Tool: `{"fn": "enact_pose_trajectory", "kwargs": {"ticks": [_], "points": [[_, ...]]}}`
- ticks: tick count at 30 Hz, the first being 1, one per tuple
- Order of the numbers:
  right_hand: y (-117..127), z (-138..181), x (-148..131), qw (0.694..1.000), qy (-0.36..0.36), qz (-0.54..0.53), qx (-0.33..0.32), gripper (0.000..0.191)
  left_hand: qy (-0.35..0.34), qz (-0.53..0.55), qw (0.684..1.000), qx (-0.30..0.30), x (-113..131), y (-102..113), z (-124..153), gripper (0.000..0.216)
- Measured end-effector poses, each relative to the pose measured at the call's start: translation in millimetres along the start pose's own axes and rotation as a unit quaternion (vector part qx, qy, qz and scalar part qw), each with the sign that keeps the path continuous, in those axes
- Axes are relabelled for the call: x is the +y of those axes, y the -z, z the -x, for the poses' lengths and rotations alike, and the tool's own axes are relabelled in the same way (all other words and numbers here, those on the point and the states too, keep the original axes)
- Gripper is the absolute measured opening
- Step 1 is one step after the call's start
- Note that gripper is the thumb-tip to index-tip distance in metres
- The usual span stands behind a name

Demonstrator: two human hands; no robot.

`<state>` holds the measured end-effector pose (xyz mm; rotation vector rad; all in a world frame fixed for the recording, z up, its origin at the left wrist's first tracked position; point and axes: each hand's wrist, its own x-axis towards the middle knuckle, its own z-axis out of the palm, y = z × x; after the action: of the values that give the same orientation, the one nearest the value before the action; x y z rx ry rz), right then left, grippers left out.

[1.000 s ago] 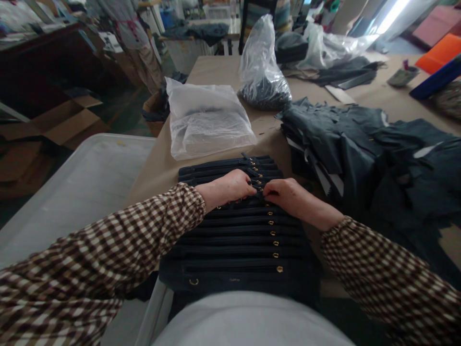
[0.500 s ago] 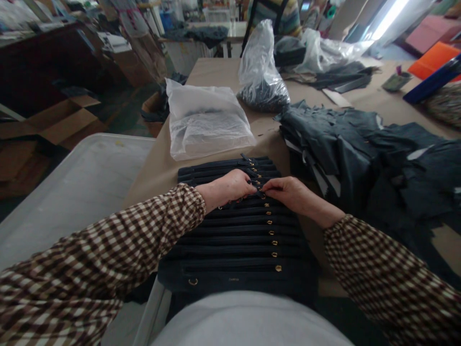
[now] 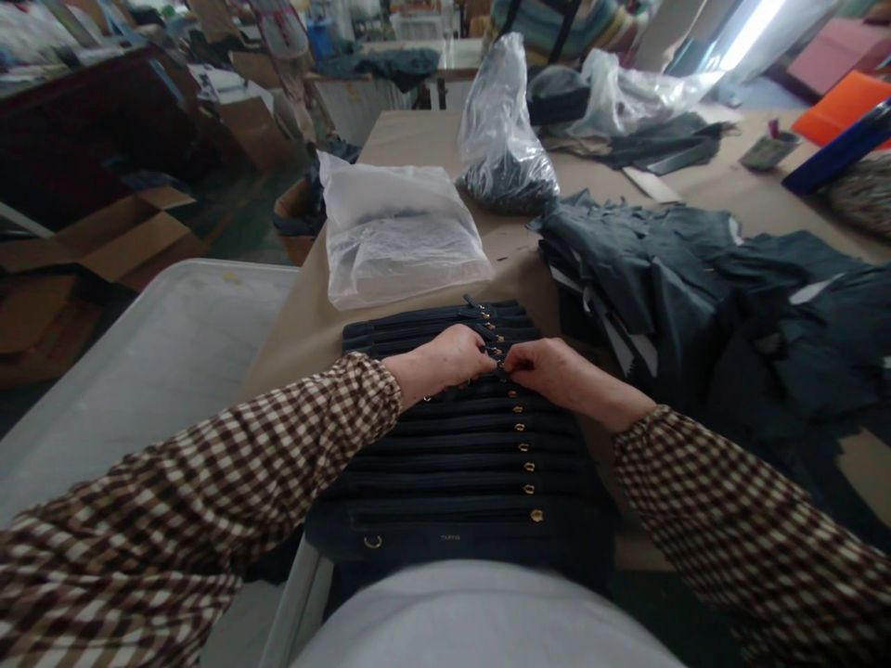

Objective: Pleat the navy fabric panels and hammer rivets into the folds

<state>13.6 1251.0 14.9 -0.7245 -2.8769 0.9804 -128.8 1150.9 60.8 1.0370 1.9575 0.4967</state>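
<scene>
A stack of overlapping dark navy zippered pieces (image 3: 459,445) with gold zipper pulls lies fanned out on the brown table in front of me. My left hand (image 3: 445,360) rests on the upper part of the stack, fingers curled and pinched near a zipper pull (image 3: 498,362). My right hand (image 3: 549,369) meets it from the right, fingertips pinched at the same spot. What exactly each pinch holds is too small to make out. Both arms wear brown-and-white checked sleeves.
A flat clear plastic bag (image 3: 396,232) lies beyond the stack, with a bulging bag of dark parts (image 3: 505,148) behind it. A heap of dark cut fabric (image 3: 696,288) fills the right side. A white plastic bin (image 3: 139,362) stands left of the table (image 3: 306,325); cardboard boxes (image 3: 118,232) sit on the floor.
My hands stay pinched together at the same zipper pull; the right hand has edged slightly left and up. The view has shifted only a little.
</scene>
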Motion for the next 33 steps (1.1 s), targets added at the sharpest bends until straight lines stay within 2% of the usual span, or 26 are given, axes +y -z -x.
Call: {"fn": "enact_pose_trajectory", "kwargs": {"ticks": [4,8,12,14,16,18,20,22,26,29,31,33], "points": [[-3,-2,-1,0.999,0.019,0.037,0.011,0.018,-0.008,-0.013,1.000,-0.008,-1,-1,-4,0.021],[-6,-6,0,0.997,0.008,0.073,-0.001,0.016,-0.008,-0.039,0.999,-0.008,-7,0,-6,0.019],[-5,-5,1,0.998,0.003,0.067,-0.006,0.015,-0.012,-0.052,0.999,-0.010,-16,3,-7,0.017],[-3,-1,-2,0.997,0.020,0.071,0.018,0.014,0.001,-0.028,1.000,-0.004,-20,5,-7,0.017],[-2,5,-12,0.992,0.063,0.078,0.079,0.013,0.009,0.035,0.999,-0.001,-23,7,-7,0.020],[-3,10,-26,0.976,0.152,0.080,0.135,0.017,0.003,0.122,0.992,-0.008,-24,9,-6,0.020],[-7,13,-41,0.948,0.260,0.104,0.153,0.021,-0.004,0.209,0.978,-0.023,-24,11,-5,0.016],[-13,12,-51,0.916,0.336,0.151,0.157,0.023,-0.003,0.290,0.956,-0.040,-24,11,-4,0.011],[-23,4,-57,0.891,0.361,0.196,0.195,0.017,0.007,0.379,0.923,-0.066,-25,6,-3,0.011],[-25,4,-60,0.885,0.375,0.162,0.222,0.013,-0.005,0.411,0.907,-0.089,-26,2,-3,0.011],[-22,8,-64,0.890,0.384,0.082,0.232,0.011,-0.016,0.418,0.903,-0.097,-27,0,-2,0.010],[-16,15,-65,0.904,0.354,-0.029,0.238,0.011,-0.017,0.404,0.910,-0.091,-27,1,1,0.009]]}}
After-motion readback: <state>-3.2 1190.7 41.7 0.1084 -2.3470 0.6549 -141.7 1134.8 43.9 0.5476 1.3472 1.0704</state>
